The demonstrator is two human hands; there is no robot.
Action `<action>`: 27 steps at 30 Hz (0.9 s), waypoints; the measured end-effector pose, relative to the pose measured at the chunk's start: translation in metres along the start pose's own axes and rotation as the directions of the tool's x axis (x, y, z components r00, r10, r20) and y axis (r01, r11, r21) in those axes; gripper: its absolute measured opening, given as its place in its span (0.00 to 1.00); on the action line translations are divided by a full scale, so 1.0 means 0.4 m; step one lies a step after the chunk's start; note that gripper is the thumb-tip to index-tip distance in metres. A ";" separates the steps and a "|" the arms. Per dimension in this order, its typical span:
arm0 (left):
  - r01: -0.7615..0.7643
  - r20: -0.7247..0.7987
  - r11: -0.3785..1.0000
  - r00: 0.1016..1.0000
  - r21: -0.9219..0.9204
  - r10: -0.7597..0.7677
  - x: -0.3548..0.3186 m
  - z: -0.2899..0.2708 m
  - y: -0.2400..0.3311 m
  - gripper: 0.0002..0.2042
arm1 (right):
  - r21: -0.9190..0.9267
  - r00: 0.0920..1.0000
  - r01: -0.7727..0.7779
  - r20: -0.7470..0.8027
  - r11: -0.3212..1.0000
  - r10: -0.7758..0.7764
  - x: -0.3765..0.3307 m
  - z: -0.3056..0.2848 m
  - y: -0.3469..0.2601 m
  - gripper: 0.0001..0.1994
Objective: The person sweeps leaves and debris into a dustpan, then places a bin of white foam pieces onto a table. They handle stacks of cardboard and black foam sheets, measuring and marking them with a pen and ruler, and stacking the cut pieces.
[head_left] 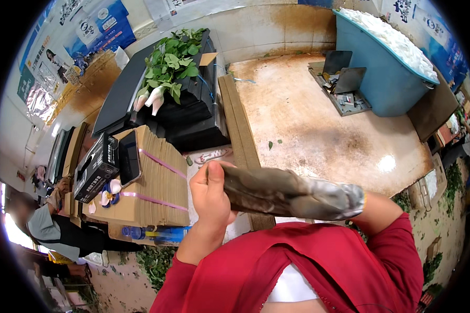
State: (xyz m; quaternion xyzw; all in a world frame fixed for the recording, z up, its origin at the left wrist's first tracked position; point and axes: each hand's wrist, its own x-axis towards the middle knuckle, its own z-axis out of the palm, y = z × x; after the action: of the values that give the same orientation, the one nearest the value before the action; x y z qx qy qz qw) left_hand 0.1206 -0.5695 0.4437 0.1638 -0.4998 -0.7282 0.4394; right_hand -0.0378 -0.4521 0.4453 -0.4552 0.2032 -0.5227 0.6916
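My left hand (212,195) is closed, thumb up, on the far end of a long, dirty grey-brown glove (263,190). Stretched across in front of my red jacket, the glove has a shiny, wrinkled whitish-grey cuff (344,201). My bare right forearm (384,213) runs into that cuff; the right hand itself is hidden by the glove, so its fingers do not show. Both hands are over the near edge of a pale, brown-stained worktable (297,151). To the left of my left hand stands a stack of brown cardboard sheets (162,177) with pink straps.
A phone (130,156), a black box (96,167) and petals (109,193) lie on the cardboard. Leafy pale roses (155,99) rest on a black stack (193,117). A blue tub (386,73) of white material stands back right, beside a dark metal tray (344,101). Another person (62,229) stands left.
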 end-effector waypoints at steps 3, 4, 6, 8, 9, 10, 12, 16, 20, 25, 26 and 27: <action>0.038 -0.002 0.997 0.999 0.071 -0.038 -0.042 0.030 0.019 0.20 | 0.056 0.988 -0.065 0.141 0.996 0.057 -0.051 -0.030 -0.046 0.32; 0.064 0.006 0.994 0.998 0.087 -0.065 -0.050 0.038 0.010 0.20 | 0.108 0.986 -0.117 0.128 0.987 0.103 -0.051 -0.026 -0.053 0.31; 0.018 0.053 0.992 0.998 0.122 -0.025 -0.061 0.051 -0.022 0.20 | 0.143 0.959 -0.277 -0.020 0.950 0.282 -0.057 -0.021 -0.049 0.31; 0.010 0.116 0.984 0.993 0.176 -0.031 -0.060 0.071 -0.034 0.20 | -0.098 0.939 -0.342 -0.080 0.935 0.335 -0.143 -0.121 0.021 0.29; 0.029 0.124 0.981 0.991 0.191 -0.053 -0.061 0.077 -0.038 0.20 | -0.168 0.940 -0.341 -0.087 0.925 0.330 -0.152 -0.129 0.026 0.28; 0.047 0.131 0.977 0.989 0.206 -0.075 -0.065 0.081 -0.042 0.20 | -0.236 0.941 -0.340 -0.093 0.910 0.327 -0.157 -0.132 0.027 0.28; 0.079 0.153 0.970 0.981 0.228 -0.116 -0.071 0.090 -0.049 0.20 | -0.147 0.942 -0.328 -0.128 0.933 0.311 -0.164 -0.102 0.007 0.28; -0.028 0.211 0.854 0.973 0.519 -0.096 -0.069 0.086 -0.068 0.22 | 0.111 0.858 -0.441 -0.238 0.891 0.455 -0.215 -0.178 0.083 0.28; -0.291 -0.162 0.826 0.897 0.484 0.411 -0.008 -0.126 0.093 0.19 | 0.086 0.656 -0.078 -0.746 0.993 0.117 -0.521 -0.389 0.114 0.15; -0.506 0.301 -0.017 0.485 0.862 0.821 0.036 -0.112 0.190 0.16 | -0.335 0.750 -0.577 -0.579 0.745 0.321 -0.356 -0.242 0.055 0.17; -0.506 0.351 -0.058 0.507 0.861 0.787 0.049 -0.135 0.161 0.15 | -0.516 0.819 -0.515 -0.533 0.684 0.215 -0.300 -0.236 0.049 0.18; -0.395 0.322 -0.062 0.640 0.917 0.697 0.053 -0.189 0.112 0.14 | -0.550 0.842 -0.448 -0.524 0.705 0.127 -0.254 -0.235 0.059 0.19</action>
State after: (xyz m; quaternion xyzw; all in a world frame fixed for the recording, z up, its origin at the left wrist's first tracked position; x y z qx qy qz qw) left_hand 0.1814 -0.6360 0.4532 0.2648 -0.7890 0.0107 0.5542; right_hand -0.1340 -0.3979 0.3582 -0.4950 0.5966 -0.3903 0.4967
